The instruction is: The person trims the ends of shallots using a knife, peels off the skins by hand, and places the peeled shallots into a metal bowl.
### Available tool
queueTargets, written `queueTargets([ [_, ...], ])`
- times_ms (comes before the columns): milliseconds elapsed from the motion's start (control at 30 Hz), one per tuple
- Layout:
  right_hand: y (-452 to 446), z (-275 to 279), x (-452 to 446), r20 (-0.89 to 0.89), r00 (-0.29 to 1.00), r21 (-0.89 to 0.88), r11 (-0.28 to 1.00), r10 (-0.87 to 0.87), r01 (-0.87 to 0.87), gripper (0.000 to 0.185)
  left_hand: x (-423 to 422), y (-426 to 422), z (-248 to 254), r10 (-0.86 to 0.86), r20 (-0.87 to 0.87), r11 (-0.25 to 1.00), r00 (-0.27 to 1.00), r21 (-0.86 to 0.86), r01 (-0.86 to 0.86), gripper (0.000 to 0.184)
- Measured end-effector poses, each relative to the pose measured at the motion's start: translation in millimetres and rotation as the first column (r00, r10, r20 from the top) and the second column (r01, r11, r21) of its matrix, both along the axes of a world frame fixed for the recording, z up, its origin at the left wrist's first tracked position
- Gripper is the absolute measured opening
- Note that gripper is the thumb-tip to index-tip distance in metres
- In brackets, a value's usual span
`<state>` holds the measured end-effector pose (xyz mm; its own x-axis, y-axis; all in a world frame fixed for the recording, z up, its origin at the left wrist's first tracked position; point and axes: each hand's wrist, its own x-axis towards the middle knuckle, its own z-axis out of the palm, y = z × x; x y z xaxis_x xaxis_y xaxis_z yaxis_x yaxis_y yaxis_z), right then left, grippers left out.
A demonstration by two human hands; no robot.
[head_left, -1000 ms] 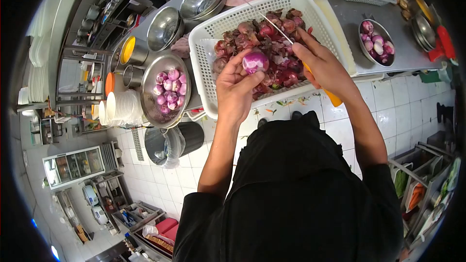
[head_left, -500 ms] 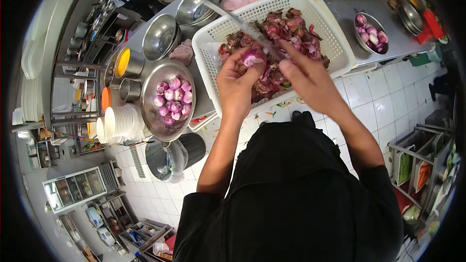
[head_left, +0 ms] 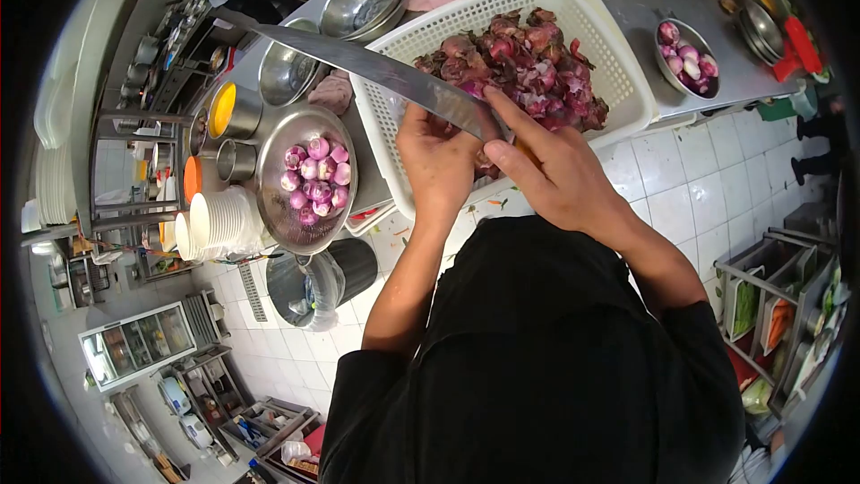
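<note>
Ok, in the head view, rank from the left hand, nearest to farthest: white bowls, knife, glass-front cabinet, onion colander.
1. Knife: blade right by the left hand.
2. Onion colander: to its left.
3. White bowls: past the colander, farther left.
4. Glass-front cabinet: far lower left.

1. I'm seeing one head-worn camera facing forward and steeply down, past its wearer's black clothing (head_left: 555, 358).
2. It's looking from near above the left hand (head_left: 437, 161) and right hand (head_left: 564, 168).
3. Its wide view is reaching the counter (head_left: 632, 22) and tiled floor (head_left: 667, 170).
</note>
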<state>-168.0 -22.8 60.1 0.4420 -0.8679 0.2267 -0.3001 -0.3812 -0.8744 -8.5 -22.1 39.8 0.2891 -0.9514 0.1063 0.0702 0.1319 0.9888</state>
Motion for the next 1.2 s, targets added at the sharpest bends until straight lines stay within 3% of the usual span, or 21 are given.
queueTargets([
  [100, -8, -8, -4, 0.047, 0.999, -0.048, 0.999, -0.021, 0.023, 0.056, -9, -2, 1, 0.047, -0.011, 0.998, 0.999, 0.043, -0.046, 0.037],
  [200, -17, -11, -8, 0.284, 0.959, 0.225, 0.973, -0.014, -0.052, 0.052, -15, -3, -5, 0.059, -0.108, 0.995, 0.992, 0.087, -0.050, 0.042],
  [300, -45, -6, -33, 0.174, 0.981, 0.683, 0.729, -0.087, -0.056, 0.055, -12, -1, -24, -0.024, -0.258, 0.997, 0.966, -0.082, 0.002, 0.044],
  [433, -77, -25, -57, 0.118, 0.980, 0.694, 0.719, -0.160, 0.034, 0.051, -17, 0, -18, -0.068, -0.479, 0.996, 0.875, -0.088, 0.029, 0.047],
  [567, -74, -19, -66, 0.120, 0.987, 0.657, 0.754, -0.107, 0.002, 0.056, -16, -5, -28, -0.088, -0.452, 0.996, 0.887, -0.050, 0.073, 0.046],
  [700, -77, -21, -72, 0.058, 0.994, 0.576, 0.816, -0.096, 0.045, 0.061, -35, -8, -14, -0.004, -0.447, 1.000, 0.895, -0.005, 0.002, 0.048],
  [767, -80, -18, -77, 0.035, 0.996, 0.582, 0.812, -0.078, 0.044, 0.064, -35, -11, -12, 0.004, -0.252, 0.998, 0.968, 0.067, 0.014, 0.040],
  [833, -77, -16, -81, 0.059, 0.996, 0.552, 0.833, -0.072, 0.027, 0.065, -37, -16, -12, -0.012, -0.185, 0.997, 0.983, 0.071, 0.026, 0.040],
  [867, -76, -12, -85, 0.091, 0.994, 0.642, 0.767, -0.063, -0.010, 0.067, -39, -20, -11, -0.018, -0.197, 0.998, 0.980, 0.062, 0.030, 0.041],
  [967, -74, -11, -87, 0.125, 0.990, 0.600, 0.800, -0.063, -0.025, 0.065, -44, -23, -2, -0.010, -0.256, 0.999, 0.967, 0.034, 0.020, 0.044],
  [1067, -69, -29, -85, 0.199, 0.977, 0.378, 0.926, -0.079, -0.002, 0.061, -49, -22, 9, -0.007, -0.393, 0.997, 0.920, 0.065, 0.035, 0.045],
  [1100, -62, -17, -85, 0.255, 0.961, 0.500, 0.865, -0.106, -0.037, 0.057, -48, -22, 7, -0.026, -0.453, 0.997, 0.891, 0.057, 0.058, 0.044],
  [1200, -54, -7, -85, 0.219, 0.974, 0.446, 0.894, -0.062, -0.044, 0.057, -45, -21, 2, -0.056, -0.387, 0.998, 0.920, 0.008, 0.065, 0.042],
])
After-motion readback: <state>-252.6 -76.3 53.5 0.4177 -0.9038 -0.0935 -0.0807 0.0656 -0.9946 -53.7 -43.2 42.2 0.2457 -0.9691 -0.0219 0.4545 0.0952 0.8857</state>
